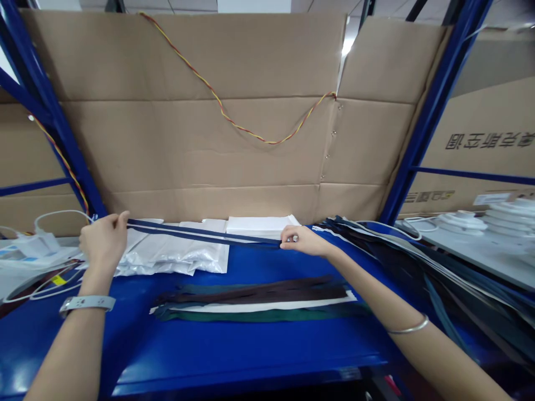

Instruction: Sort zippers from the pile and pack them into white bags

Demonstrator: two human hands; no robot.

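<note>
A long dark blue zipper [204, 233], seen as two narrow bands, stretches between my hands above the blue shelf [234, 348]. My left hand [104, 236] is closed on its left end, at the side of some white plastic bags [175, 256]. At the other end, my right hand [303, 240] pinches the bands where they come together. Below them on the shelf lies a flat row of strips: dark brown [267, 292], white [251, 306] and green [259, 316]. Fine details of the held zipper are too small to make out.
A larger pile of dark and white strips [401, 250] lies to the right. White packets [261, 225] stand at the back against a cardboard wall [234, 161]. White chargers and cables [37, 245] sit left. Blue posts [434, 117] frame the sides; round white objects [462, 221] lie far right.
</note>
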